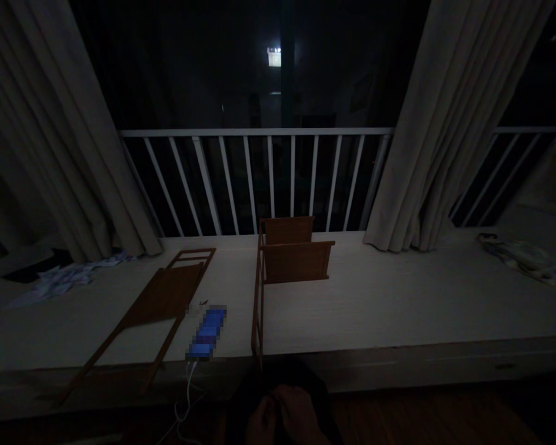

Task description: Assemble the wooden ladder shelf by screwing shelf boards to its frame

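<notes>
Low in the dim head view, my left hand (262, 418) and my right hand (297, 409) are close together over dark clothing. Their fingers are curled inward and meet; whatever they pinch is too dark and small to make out. Just beyond them, a partly assembled wooden frame (257, 303) stands on the pale ledge, with two brown wooden panels (296, 262) joined to its right side. Its near end reaches down close to my hands. To the left, a flat wooden side frame with a panel (162, 295) lies slanted, its legs jutting over the ledge's front edge.
A blurred-out phone (207, 334) with a white cable (188, 395) lies on the white ledge (398, 309). Crumpled cloth or paper (65, 278) is at the far left. Beyond are a white railing (269, 133), a dark window and curtains (426, 136). A patterned item (523, 256) rests at right.
</notes>
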{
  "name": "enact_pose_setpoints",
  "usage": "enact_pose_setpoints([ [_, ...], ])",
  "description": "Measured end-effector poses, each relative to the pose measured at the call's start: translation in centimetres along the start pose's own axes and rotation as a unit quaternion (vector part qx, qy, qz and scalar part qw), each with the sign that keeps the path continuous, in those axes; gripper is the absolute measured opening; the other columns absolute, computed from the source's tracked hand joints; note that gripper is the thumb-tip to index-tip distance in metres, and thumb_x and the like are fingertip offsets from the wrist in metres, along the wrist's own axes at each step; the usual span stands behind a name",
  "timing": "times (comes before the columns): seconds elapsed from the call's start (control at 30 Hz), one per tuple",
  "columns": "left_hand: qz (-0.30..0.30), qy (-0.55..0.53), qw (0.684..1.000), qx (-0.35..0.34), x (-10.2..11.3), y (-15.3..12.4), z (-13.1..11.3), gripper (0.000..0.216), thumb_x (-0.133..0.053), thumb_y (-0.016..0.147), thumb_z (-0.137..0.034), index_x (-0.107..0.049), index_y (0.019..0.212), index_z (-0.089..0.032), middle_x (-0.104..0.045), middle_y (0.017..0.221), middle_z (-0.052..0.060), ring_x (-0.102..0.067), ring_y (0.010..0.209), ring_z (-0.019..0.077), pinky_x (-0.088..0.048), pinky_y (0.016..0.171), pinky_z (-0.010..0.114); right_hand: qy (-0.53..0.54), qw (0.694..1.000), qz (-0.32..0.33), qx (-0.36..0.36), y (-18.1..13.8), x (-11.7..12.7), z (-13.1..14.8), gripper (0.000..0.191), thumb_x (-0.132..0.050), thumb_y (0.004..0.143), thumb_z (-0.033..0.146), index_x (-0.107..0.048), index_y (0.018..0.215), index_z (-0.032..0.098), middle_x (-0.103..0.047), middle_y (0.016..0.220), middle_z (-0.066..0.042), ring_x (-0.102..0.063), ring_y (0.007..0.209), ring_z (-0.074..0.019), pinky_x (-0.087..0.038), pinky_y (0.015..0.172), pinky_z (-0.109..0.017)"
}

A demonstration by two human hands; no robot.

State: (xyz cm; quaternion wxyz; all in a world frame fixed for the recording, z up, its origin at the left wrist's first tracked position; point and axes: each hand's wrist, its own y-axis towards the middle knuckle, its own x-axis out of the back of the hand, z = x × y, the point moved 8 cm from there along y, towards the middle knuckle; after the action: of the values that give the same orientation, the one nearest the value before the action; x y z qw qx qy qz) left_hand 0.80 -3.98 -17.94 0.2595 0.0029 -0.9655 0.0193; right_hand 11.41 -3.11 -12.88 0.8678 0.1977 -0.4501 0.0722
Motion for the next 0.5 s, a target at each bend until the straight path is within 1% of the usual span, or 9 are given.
enact_pose_setpoints([
  [0.07,-0.018,-0.006,1.000,-0.016,1.0,0.4,0.6,0.037,-0.035,0.076,-0.041,-0.061,0.086,-0.017,-0.066,0.087,0.007,-0.061,0.081,0.0163,-0.048,0.074,0.023,0.058,0.998,-0.014,-0.014,0.0,0.6,-0.5,0.024,-0.031,0.084,0.018,-0.054,0.090,0.022,-0.063,0.078,-0.001,-0.058,0.069,-0.0122,-0.038,0.062,-0.020],
  [0.17,-0.080,0.067,0.994,-0.034,4.1,1.7,1.5,0.032,-0.034,0.079,-0.035,-0.059,0.090,-0.019,-0.065,0.090,0.005,-0.061,0.084,0.0167,-0.048,0.076,0.027,0.133,0.990,-0.021,-0.035,0.8,1.5,-1.7,0.027,-0.027,0.087,0.023,-0.054,0.092,0.022,-0.062,0.076,-0.001,-0.057,0.066,-0.0112,-0.039,0.061,-0.020],
  [0.23,-0.111,0.124,0.983,-0.074,6.4,3.2,0.9,0.031,-0.033,0.079,-0.030,-0.056,0.097,-0.020,-0.063,0.098,0.005,-0.059,0.090,0.0170,-0.047,0.080,0.030,0.147,0.988,-0.034,-0.037,2.3,2.3,-2.7,0.027,-0.029,0.087,0.026,-0.055,0.092,0.023,-0.062,0.077,-0.001,-0.057,0.068,-0.0123,-0.040,0.064,-0.021],
  [0.3,-0.137,0.183,0.966,-0.122,8.4,5.2,-0.3,0.031,-0.033,0.079,-0.026,-0.056,0.098,-0.018,-0.061,0.101,0.007,-0.056,0.096,0.0179,-0.043,0.086,0.034,0.142,0.988,-0.056,-0.022,4.5,3.0,-3.8,0.026,-0.032,0.086,0.028,-0.055,0.095,0.022,-0.062,0.085,-0.004,-0.057,0.077,-0.0147,-0.041,0.070,-0.024],
  [0.33,-0.132,0.209,0.957,-0.153,8.9,6.4,-1.2,0.031,-0.034,0.079,-0.024,-0.055,0.101,-0.018,-0.060,0.104,0.007,-0.054,0.100,0.0183,-0.041,0.090,0.036,0.141,0.987,-0.079,-0.020,5.8,3.5,-4.5,0.027,-0.032,0.086,0.029,-0.056,0.095,0.021,-0.061,0.089,-0.006,-0.056,0.082,-0.0158,-0.041,0.074,-0.026],
  [0.4,-0.112,0.249,0.940,-0.203,9.4,8.9,-2.7,0.034,-0.034,0.078,-0.020,-0.052,0.107,-0.016,-0.057,0.110,0.008,-0.050,0.106,0.0188,-0.036,0.094,0.038,0.142,0.982,-0.120,-0.032,8.6,4.2,-6.1,0.028,-0.034,0.085,0.032,-0.058,0.089,0.020,-0.060,0.086,-0.006,-0.055,0.082,-0.0165,-0.041,0.075,-0.028],
  [0.43,-0.103,0.260,0.935,-0.216,9.5,10.2,-3.3,0.036,-0.034,0.077,-0.018,-0.051,0.110,-0.016,-0.055,0.113,0.009,-0.048,0.109,0.0189,-0.035,0.096,0.039,0.140,0.980,-0.139,-0.042,9.8,4.5,-6.9,0.029,-0.034,0.084,0.034,-0.059,0.086,0.019,-0.059,0.084,-0.006,-0.054,0.081,-0.0163,-0.041,0.074,-0.028],
  [0.5,-0.076,0.263,0.933,-0.232,9.4,12.7,-4.0,0.038,-0.036,0.076,-0.017,-0.050,0.112,-0.015,-0.052,0.118,0.009,-0.044,0.113,0.0188,-0.032,0.098,0.039,0.132,0.970,-0.184,-0.088,11.9,5.3,-8.6,0.033,-0.033,0.084,0.036,-0.061,0.086,0.018,-0.057,0.085,-0.006,-0.054,0.078,-0.0155,-0.041,0.071,-0.027],
])
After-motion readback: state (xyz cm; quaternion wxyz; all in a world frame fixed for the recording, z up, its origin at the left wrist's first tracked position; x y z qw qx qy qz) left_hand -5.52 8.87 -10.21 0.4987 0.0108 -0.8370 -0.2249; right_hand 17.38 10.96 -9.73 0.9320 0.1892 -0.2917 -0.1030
